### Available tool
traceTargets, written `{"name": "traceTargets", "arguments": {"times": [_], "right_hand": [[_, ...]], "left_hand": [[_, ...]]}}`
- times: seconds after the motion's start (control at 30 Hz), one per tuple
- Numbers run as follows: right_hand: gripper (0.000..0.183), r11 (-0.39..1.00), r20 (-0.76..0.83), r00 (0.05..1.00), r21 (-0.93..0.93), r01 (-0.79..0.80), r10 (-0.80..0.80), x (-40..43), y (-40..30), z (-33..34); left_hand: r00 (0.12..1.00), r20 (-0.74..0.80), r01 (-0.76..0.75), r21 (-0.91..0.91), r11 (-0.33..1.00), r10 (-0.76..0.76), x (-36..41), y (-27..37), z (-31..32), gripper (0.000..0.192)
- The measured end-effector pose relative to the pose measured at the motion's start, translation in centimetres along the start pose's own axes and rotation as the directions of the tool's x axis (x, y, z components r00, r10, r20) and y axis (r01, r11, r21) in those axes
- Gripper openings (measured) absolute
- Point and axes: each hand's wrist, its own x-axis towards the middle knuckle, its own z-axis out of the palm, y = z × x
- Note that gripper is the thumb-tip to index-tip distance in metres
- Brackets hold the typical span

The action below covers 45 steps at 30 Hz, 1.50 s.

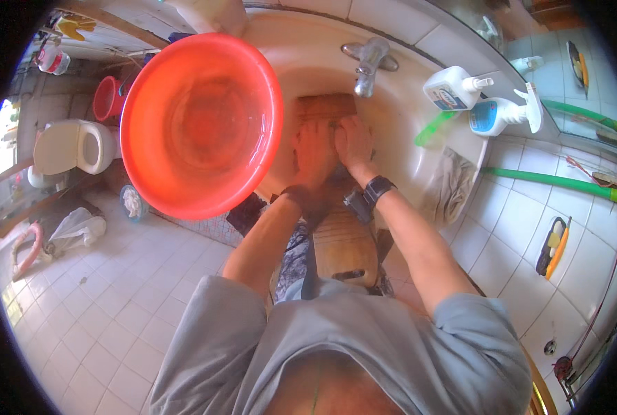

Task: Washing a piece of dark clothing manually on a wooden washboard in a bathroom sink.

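Note:
A wooden washboard (342,249) slopes from my lap into the white basin (402,119), its ridges and handle cut-out showing at the near end. The brown far end (326,106) lies beneath the faucet. My left hand (316,150) and my right hand (354,140) lie side by side on the upper board, fingers bent over a dark wet cloth (339,179). Most of that cloth is hidden under my hands and wrists. A black device is strapped at my right wrist; a dark band circles the left.
A large red plastic basin (204,124) holding water stands to the left. The chrome faucet (369,65) rises at the back. Two white bottles (448,88), a green brush (433,129) and a grey cloth (448,181) sit along the right rim. A toilet (75,148) is farther left.

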Motion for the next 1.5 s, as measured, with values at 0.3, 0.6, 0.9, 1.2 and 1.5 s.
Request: {"name": "traceTargets", "arguments": {"times": [0.3,0.6,0.9,1.2,1.5], "right_hand": [[0.018,0.806,0.124,0.992,0.588,-0.064,-0.011,-9.1,-1.3,-4.9],[0.017,0.981,-0.012,0.996,0.178,-0.081,0.085,-1.8,-0.2,-2.1],[0.014,0.962,-0.01,0.986,0.217,0.164,-0.166,-4.9,-1.3,-2.8],[0.022,0.748,0.215,0.963,0.61,-0.263,0.163,-4.2,-2.3,-5.4],[0.016,0.94,-0.01,1.0,0.341,-0.003,0.006,-0.7,-1.4,-2.8]], "left_hand": [[0.977,0.151,-0.089,-0.358,0.929,0.152,-8.5,1.0,-3.8,0.01],[0.933,0.274,0.229,0.049,0.972,-0.233,-0.5,-0.3,1.4,0.024],[0.959,0.276,-0.004,-0.205,0.979,0.062,-4.1,0.2,-1.3,0.03],[0.869,0.419,0.443,-0.425,0.79,-0.262,-4.3,1.2,-2.0,0.009],[0.975,0.215,0.098,-0.204,0.974,-0.053,-0.2,-0.2,0.6,0.014]]}}
